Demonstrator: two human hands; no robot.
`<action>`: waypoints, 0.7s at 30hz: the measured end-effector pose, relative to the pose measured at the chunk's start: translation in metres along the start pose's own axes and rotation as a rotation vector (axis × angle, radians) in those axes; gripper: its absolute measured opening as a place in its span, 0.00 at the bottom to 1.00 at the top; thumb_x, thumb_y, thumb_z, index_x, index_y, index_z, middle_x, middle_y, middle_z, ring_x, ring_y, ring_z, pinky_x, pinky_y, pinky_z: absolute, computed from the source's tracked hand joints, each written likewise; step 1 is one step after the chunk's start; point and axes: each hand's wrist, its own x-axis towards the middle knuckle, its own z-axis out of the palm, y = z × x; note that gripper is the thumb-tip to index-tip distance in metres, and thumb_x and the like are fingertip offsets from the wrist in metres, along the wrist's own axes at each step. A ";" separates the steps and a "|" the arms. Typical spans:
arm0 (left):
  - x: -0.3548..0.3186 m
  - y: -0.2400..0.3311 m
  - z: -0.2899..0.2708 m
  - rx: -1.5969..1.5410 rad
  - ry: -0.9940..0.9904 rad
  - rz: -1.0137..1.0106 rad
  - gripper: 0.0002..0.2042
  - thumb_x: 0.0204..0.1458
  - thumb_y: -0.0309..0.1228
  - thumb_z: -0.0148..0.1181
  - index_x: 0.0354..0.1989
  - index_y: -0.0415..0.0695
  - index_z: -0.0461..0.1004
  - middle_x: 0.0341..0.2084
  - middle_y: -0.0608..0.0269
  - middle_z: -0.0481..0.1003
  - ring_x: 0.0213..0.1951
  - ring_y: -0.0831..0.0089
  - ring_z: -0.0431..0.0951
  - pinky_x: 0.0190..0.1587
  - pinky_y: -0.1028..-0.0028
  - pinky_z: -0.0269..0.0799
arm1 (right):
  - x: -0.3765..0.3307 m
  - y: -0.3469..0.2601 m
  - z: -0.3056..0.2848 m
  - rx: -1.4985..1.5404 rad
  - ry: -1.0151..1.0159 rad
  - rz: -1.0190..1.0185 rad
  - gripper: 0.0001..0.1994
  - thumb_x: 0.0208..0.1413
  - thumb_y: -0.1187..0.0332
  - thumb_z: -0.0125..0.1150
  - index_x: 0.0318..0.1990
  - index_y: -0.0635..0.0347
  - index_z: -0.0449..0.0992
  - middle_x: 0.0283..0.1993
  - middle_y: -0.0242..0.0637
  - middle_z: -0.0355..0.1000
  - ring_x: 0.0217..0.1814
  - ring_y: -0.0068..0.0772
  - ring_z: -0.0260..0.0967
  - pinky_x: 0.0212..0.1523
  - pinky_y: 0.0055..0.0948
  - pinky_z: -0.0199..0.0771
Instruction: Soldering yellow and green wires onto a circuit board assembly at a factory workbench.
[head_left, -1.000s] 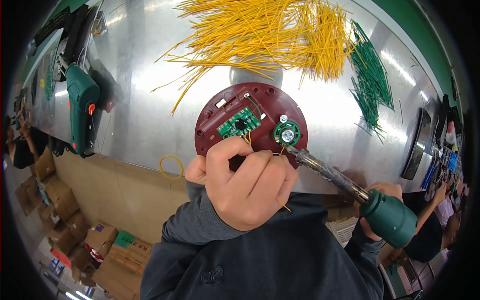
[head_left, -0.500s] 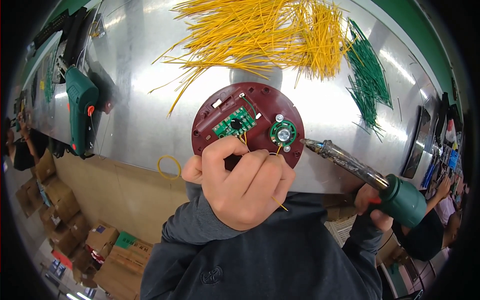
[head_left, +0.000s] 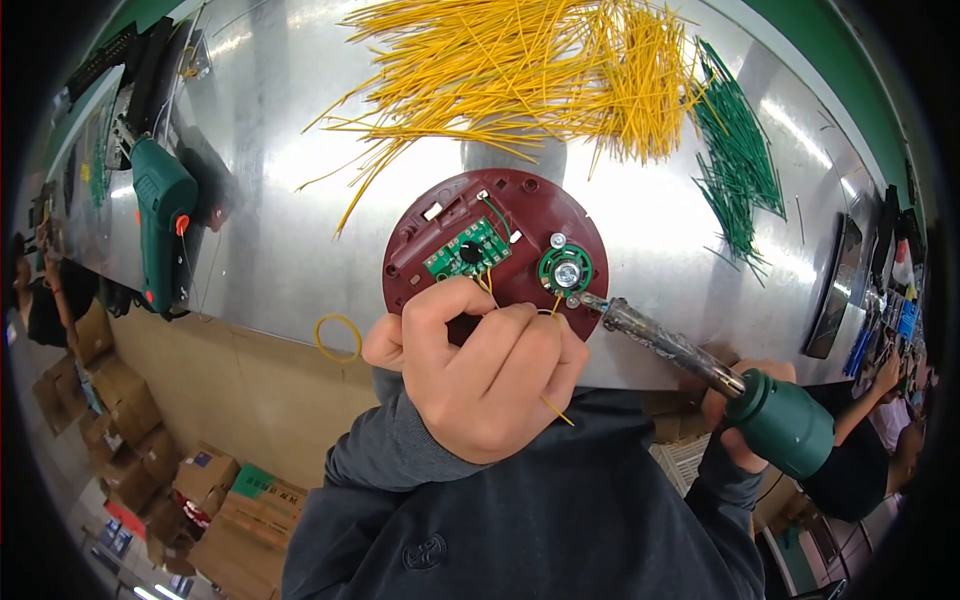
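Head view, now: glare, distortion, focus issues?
Head view: white glare streaks on the metal tabletop, notably beside the green wires; head view: table edges bow, corners black out; head view: circuit board and soldering iron look reasonably sharp, fine solder detail too small to judge.

Presents as an electronics assembly workshop. Features a metal-topped bench (head_left: 270, 180) bearing loose piles of yellow wires (head_left: 530, 70) and green wires (head_left: 735, 150), plus a green pistol-shaped tool (head_left: 160, 210) at left. Includes a soldering iron (head_left: 690, 357) at a maroon housing (head_left: 552, 205) fitted with an exposed circuit board (head_left: 490, 242). Shows cardboard boxes (head_left: 235, 550) stacked at lower left and a co-worker's arm (head_left: 867, 405) at far right.
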 end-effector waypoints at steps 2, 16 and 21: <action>0.000 0.000 0.000 -0.003 -0.007 -0.006 0.11 0.26 0.24 0.65 0.22 0.52 0.76 0.22 0.79 0.74 0.34 0.68 0.70 0.42 0.70 0.56 | 0.004 -0.004 0.004 0.088 -0.019 0.052 0.25 0.41 0.49 0.73 0.18 0.60 0.68 0.12 0.32 0.64 0.11 0.26 0.61 0.12 0.23 0.60; 0.000 0.000 -0.001 -0.008 -0.022 -0.008 0.11 0.27 0.24 0.66 0.22 0.52 0.76 0.23 0.79 0.74 0.34 0.67 0.70 0.42 0.70 0.56 | 0.018 -0.017 0.012 0.018 -0.064 -0.009 0.26 0.46 0.46 0.67 0.17 0.61 0.69 0.11 0.30 0.64 0.11 0.26 0.61 0.14 0.23 0.61; 0.000 -0.002 0.005 -0.016 0.056 0.011 0.11 0.21 0.25 0.63 0.19 0.52 0.73 0.22 0.78 0.70 0.32 0.72 0.71 0.41 0.69 0.50 | 0.019 -0.020 0.013 0.016 -0.070 0.009 0.26 0.48 0.46 0.65 0.16 0.60 0.69 0.11 0.31 0.64 0.11 0.26 0.62 0.14 0.23 0.61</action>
